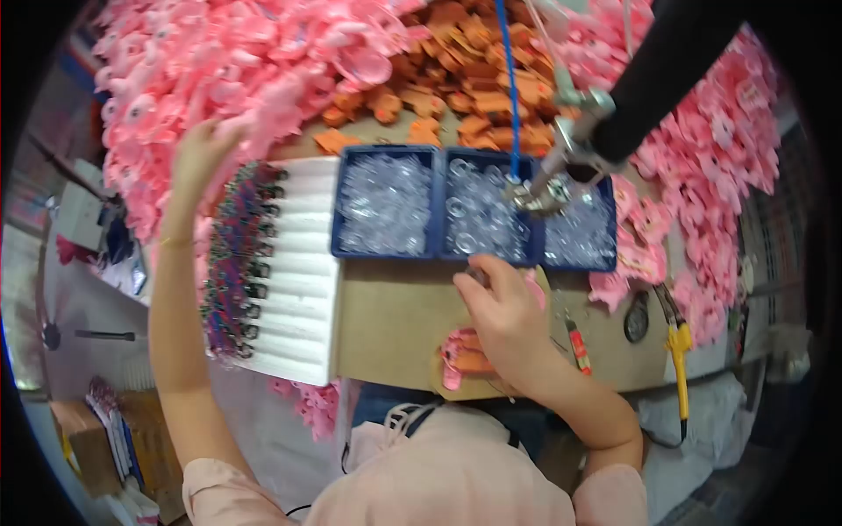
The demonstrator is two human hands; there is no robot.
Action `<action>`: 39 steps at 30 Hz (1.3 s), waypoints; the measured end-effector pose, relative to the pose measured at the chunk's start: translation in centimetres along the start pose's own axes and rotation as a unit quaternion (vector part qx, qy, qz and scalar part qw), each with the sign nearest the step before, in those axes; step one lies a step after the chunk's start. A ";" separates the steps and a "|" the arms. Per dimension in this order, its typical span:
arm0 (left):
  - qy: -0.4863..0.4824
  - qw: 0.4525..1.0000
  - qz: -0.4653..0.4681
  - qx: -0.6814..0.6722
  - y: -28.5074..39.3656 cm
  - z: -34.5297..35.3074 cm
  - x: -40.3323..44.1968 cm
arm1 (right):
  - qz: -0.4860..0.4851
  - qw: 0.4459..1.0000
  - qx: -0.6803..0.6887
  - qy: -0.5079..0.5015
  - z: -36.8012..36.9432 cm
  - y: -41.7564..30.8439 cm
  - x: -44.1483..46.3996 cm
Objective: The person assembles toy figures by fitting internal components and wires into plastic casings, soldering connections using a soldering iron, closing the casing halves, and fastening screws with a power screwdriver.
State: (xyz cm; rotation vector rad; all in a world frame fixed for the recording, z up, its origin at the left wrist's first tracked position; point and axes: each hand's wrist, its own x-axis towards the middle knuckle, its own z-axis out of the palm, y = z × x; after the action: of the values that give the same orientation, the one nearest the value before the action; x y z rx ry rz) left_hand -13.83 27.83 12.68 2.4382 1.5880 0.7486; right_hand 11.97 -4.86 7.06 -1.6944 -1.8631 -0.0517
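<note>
My left hand (209, 145) reaches to the edge of a big heap of pink plastic pieces (202, 66), its fingertips touching them. Its fingers blend into the pink, so its grip is unclear. In front of the middle blue bin, my right hand (509, 320) has its thumb and forefinger pinched round a small dark thing (478, 275) that I cannot identify. A pink piece (533, 287) shows just past this hand. Below it, by the table's front edge, lies a pink and orange piece (465, 355), partly covered by the hand.
Three blue bins (440, 206) hold small clear plastic parts. Multicoloured cords with black clips (237, 263) lie along a white ridged tray (298, 280). Orange pieces (474, 66) are heaped behind. A metal arm (579, 131) overhangs the right bin. A yellow-handled tool (678, 359) lies at right.
</note>
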 end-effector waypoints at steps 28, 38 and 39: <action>-0.066 0.912 0.364 -0.175 16.8 3.3 -24.9 | 0.362 0.767 0.525 0.066 -5.6 -0.8 -7.5; -0.269 0.833 -0.093 -0.474 16.5 1.9 -23.1 | 0.186 0.864 0.463 -0.067 -6.9 -1.3 -0.1; -0.393 0.788 -0.103 -0.463 16.3 0.9 -22.4 | 0.267 0.818 0.491 -0.137 -7.3 -1.4 0.2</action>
State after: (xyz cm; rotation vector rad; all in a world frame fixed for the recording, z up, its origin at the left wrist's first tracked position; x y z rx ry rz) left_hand -7.20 1.02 10.62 1.4694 0.8063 0.2597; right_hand 13.67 -7.96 13.55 -1.3809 -1.1168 1.2217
